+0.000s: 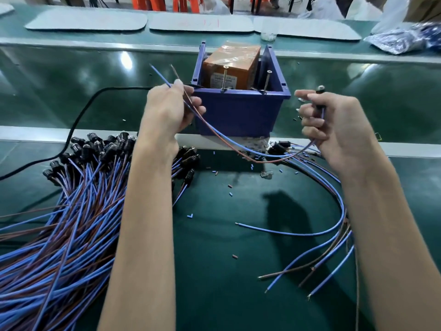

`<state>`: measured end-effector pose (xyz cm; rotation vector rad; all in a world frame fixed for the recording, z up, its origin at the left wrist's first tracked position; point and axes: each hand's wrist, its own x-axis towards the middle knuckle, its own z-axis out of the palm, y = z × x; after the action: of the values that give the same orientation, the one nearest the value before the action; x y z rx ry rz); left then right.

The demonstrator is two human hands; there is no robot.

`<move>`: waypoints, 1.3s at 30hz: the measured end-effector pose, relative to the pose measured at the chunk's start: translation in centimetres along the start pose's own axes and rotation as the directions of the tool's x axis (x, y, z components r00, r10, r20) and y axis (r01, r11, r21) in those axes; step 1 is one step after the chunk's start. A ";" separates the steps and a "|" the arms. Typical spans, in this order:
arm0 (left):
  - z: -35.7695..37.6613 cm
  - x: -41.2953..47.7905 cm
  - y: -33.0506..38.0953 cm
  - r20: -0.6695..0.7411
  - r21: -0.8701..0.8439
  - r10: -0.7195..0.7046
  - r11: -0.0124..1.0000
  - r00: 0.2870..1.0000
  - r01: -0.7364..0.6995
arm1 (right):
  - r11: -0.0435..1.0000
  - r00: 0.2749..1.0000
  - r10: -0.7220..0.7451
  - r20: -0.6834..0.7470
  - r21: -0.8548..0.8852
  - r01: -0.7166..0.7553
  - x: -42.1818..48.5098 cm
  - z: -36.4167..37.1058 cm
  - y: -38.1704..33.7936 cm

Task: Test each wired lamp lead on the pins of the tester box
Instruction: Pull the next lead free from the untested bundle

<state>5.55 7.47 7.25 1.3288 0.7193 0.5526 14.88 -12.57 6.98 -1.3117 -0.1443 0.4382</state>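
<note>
1. L hand [167, 111]: thumb + fingers pinch both wire ends of one lamp lead [226, 137], a thin blue-and-brown twin wire w/ black holder. The two tips stick up and left past the fingers, splayed apart.
2. R hand [334, 123]: fingers curled round the lead's black holder end; holder top shows above the fist.
3. Lead sags in a loop btwn the hands, in front of the tester box.
4. Tester box [238, 111]: dark blue plastic bin w/ taped orange block [231, 65] inside, sits on the belt rail btwn the hands.
5. Two upright metal screw pins [224, 80] at the box's front rim. Wire tips are left of the box, touching neither pin.
6. Big pile of same blue/brown leads [71, 199] on green mat [226, 283], under L forearm, black holders toward the rail.
7. Smaller bunch of leads [334, 225] curves under R forearm.
8. Black cable [78, 120] runs from the left toward the box.
9. Small cut insulation bits [230, 194] scattered on the mat, mid-frame.
</note>
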 end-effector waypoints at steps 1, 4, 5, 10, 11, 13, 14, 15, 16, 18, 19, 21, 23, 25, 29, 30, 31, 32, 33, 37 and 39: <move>-0.3 0.0 0.0 0.004 0.001 0.016 1.000 1.000 -0.016 | 1.000 1.000 -0.021 0.007 -0.023 0.021 0.0 -0.2 -0.1; -0.6 -0.1 -0.1 0.034 0.059 0.060 0.996 0.998 -0.062 | 0.994 0.995 -0.090 0.034 -0.060 0.092 -0.2 -0.2 -0.1; -0.5 -0.1 -0.1 0.044 0.076 0.076 0.994 0.996 -0.079 | 0.992 0.994 -0.101 0.049 -0.072 0.105 -0.3 -0.1 0.0; -0.4 -0.3 -0.2 0.043 0.078 0.143 0.986 0.989 -0.146 | 0.964 0.986 -0.168 -0.006 -0.212 0.163 -0.2 0.2 0.7; -0.5 -0.3 -0.2 0.036 0.056 0.158 0.985 0.987 -0.160 | 0.952 0.983 -0.182 -0.029 -0.254 0.169 -0.1 0.2 0.9; -0.8 -0.4 0.0 0.036 0.028 0.192 0.981 0.981 -0.193 | 0.932 0.977 -0.200 -0.067 -0.321 0.169 -0.1 0.2 1.3; -0.9 -0.5 0.0 0.046 0.027 0.204 0.978 0.978 -0.206 | 0.929 0.975 -0.207 -0.081 -0.330 0.170 0.0 0.2 1.3; -1.0 -0.5 0.1 0.067 0.034 0.212 0.976 0.975 -0.215 | 0.932 0.973 -0.212 -0.087 -0.318 0.174 0.0 0.3 1.4; -1.0 -0.6 0.1 0.100 0.051 0.215 0.974 0.972 -0.221 | 0.940 0.975 -0.208 -0.082 -0.292 0.177 0.0 0.4 1.4; -0.8 -1.0 0.1 0.195 0.099 0.203 0.969 0.959 -0.226 | 0.957 0.985 -0.171 -0.034 -0.245 0.158 -0.1 0.7 1.3; -0.5 -1.2 0.1 0.256 0.120 0.187 0.967 0.948 -0.223 | 0.960 0.990 -0.142 0.007 -0.244 0.139 -0.2 0.9 1.2; 0.2 -1.7 -0.1 0.382 0.136 0.146 0.968 0.912 -0.212 | 0.940 0.993 -0.075 0.086 -0.326 0.099 -0.5 1.3 1.2; 1.2 -2.1 -0.3 0.459 0.110 0.123 0.975 0.880 -0.193 | 0.884 0.990 0.001 0.141 -0.463 0.065 -1.0 2.1 1.4; 2.2 -2.4 -0.4 0.461 0.055 0.127 0.984 0.879 -0.171 | 0.863 0.979 0.053 0.196 -0.502 0.053 -1.7 3.1 1.7; 3.5 -3.0 -0.5 0.416 -0.036 0.138 0.990 0.899 -0.135 | 0.890 0.946 0.050 0.321 -0.444 0.104 -2.5 4.3 2.7; 3.7 -3.2 -0.5 0.411 -0.063 0.130 0.991 0.902 -0.114 | 0.899 0.942 0.044 0.334 -0.424 0.108 -2.6 4.5 2.9; 3.9 -3.4 -0.5 0.413 -0.084 0.119 0.992 0.903 -0.092 | 0.911 0.942 0.032 0.335 -0.397 0.110 -2.5 4.6 3.1; 4.1 -3.5 -0.4 0.418 -0.092 0.108 0.993 0.902 -0.076 | 0.920 0.946 0.018 0.324 -0.377 0.112 -2.5 4.8 3.3; 4.2 -3.6 -0.4 0.424 -0.086 0.095 0.994 0.901 -0.064 | 0.920 0.952 0.003 0.306 -0.375 0.117 -2.4 4.9 3.6; 4.1 -3.5 -0.5 0.462 -0.038 0.058 0.998 0.885 -0.046 | 0.902 0.961 -0.038 0.274 -0.404 0.151 -2.4 5.2 4.1; 3.9 -3.4 -0.5 0.492 -0.028 0.042 0.999 0.869 -0.033 | 0.904 0.963 -0.048 0.266 -0.399 0.156 -2.3 5.2 4.1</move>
<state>6.14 2.32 7.65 1.3928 0.2638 0.2274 10.07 -8.01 4.75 -1.6563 -0.5433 0.4996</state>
